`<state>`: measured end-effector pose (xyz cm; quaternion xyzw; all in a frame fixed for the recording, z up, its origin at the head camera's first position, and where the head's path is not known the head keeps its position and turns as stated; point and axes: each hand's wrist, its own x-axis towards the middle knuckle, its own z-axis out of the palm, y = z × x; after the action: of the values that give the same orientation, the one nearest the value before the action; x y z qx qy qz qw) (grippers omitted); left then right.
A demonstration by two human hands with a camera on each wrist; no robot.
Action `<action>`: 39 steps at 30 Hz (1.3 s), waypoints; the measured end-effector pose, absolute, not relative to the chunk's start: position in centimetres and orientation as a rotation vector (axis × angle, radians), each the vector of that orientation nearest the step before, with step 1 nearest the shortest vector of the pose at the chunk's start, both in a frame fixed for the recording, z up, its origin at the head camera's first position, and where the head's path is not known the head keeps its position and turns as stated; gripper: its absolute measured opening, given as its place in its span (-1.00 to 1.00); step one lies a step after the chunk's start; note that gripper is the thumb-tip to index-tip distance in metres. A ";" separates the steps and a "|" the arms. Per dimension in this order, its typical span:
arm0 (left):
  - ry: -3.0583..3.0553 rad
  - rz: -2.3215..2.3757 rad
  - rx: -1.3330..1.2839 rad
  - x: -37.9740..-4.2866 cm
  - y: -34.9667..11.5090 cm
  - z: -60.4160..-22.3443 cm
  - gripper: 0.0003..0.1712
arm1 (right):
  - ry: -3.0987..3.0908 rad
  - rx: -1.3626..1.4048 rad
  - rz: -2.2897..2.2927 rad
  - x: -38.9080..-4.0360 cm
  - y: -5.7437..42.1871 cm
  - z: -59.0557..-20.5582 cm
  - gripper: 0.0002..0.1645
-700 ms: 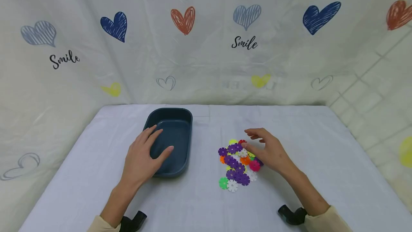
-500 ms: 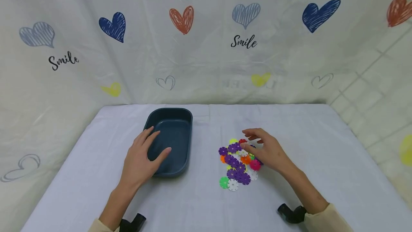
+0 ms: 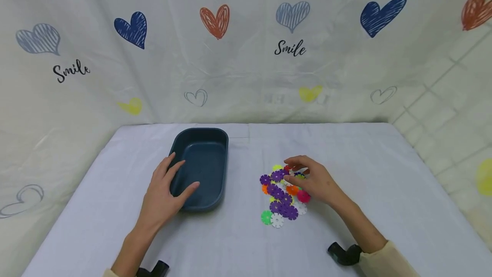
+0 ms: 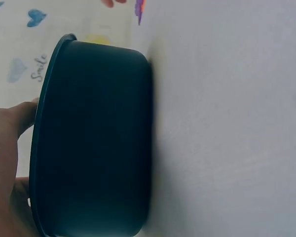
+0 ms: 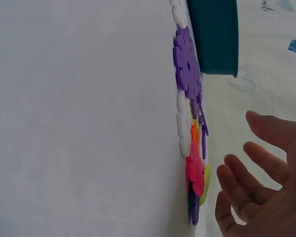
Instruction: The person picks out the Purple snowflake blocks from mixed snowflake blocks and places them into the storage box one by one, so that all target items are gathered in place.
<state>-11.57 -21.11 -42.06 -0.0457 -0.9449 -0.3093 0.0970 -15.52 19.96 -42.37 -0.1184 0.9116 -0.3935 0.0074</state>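
In the head view, a dark blue tray (image 3: 205, 170) stands on the left of the white-covered desk (image 3: 238, 243), towards the far edge, and a loose pile of flower-shaped discs (image 3: 284, 200) lies to its right, mostly purple, with white, yellow, orange, pink, red and green ones among them. The left hand (image 3: 159, 200) is spread at the tray's near left side, grasping nothing. The right hand (image 3: 313, 178) hovers over the far right part of the pile, released, its fingers loosely bent. A pale curtain (image 3: 246, 63) printed with hearts (image 3: 215, 21) hangs behind the desk. The left wrist view shows the tray's outer wall, with fingers beyond its rim; whether they touch it I cannot tell. In the right wrist view, the discs lie overlapping in a low layer, and the right hand is just apart from them.
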 end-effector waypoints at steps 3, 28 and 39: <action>-2.810 -0.924 -0.132 -11.5 -21.3 -42.1 -0.07 | 2.843 -0.364 -1.231 -15.5 19.9 -42.4 -0.45; -2.934 -0.988 -0.065 -11.2 -23.0 -42.1 0.38 | 2.794 -0.409 -1.169 -16.4 19.3 -42.7 -0.53; -2.992 -1.124 -0.040 -11.2 -23.6 -41.9 0.51 | 2.768 -0.396 -1.116 -16.8 19.1 -43.2 -0.52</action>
<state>-11.17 -23.62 -41.94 -0.0125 -0.9357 -0.3516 -0.0274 -16.85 19.12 -43.20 -0.1312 0.9175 -0.3697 0.0654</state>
